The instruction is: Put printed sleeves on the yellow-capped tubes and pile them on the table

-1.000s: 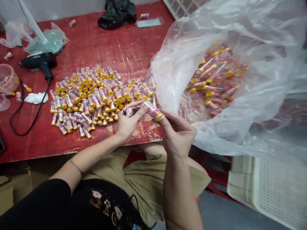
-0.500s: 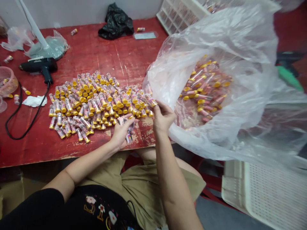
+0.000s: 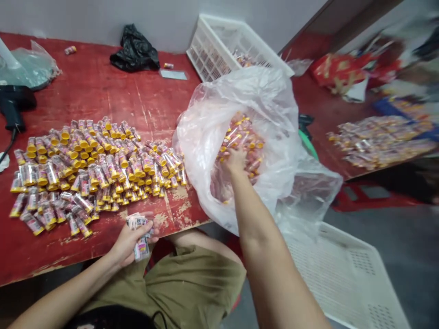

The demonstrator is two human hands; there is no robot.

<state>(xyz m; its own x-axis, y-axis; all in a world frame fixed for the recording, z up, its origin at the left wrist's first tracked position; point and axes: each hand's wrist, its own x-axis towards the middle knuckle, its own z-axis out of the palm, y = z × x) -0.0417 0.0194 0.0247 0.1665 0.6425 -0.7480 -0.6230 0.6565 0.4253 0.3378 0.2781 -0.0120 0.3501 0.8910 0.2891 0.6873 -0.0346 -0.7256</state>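
left hand (image 3: 129, 241), half curled, holds small printed pieces (image 3: 141, 250), while the right hand (image 3: 236, 161) reaches among yellow-capped tubes (image 3: 240, 137) inside the plastic bag (image 3: 199, 151), its grip too blurred to tell.

glossy labels (image 3: 141, 250) are shining in the left hand (image 3: 127, 243); smooth plastic tubes (image 3: 101, 176) are gleaming beyond it; a crinkled plastic bag (image 3: 197, 155) is surrounding the right hand (image 3: 236, 162).

R hand (image 3: 236, 161) blurred in plastic bag (image 3: 199, 148), fingertips hidden, grip unclear; print on labels (image 3: 141, 249) in L hand (image 3: 128, 242) too small to read; heat gun (image 3: 13, 106) cut off btwn 9 & 10 o'clock; tube pile (image 3: 373, 139) nr 3 o'clock blurred; perforated basket (image 3: 343, 276), 4 o'clock, cut by btm edge, pt hidden by bag
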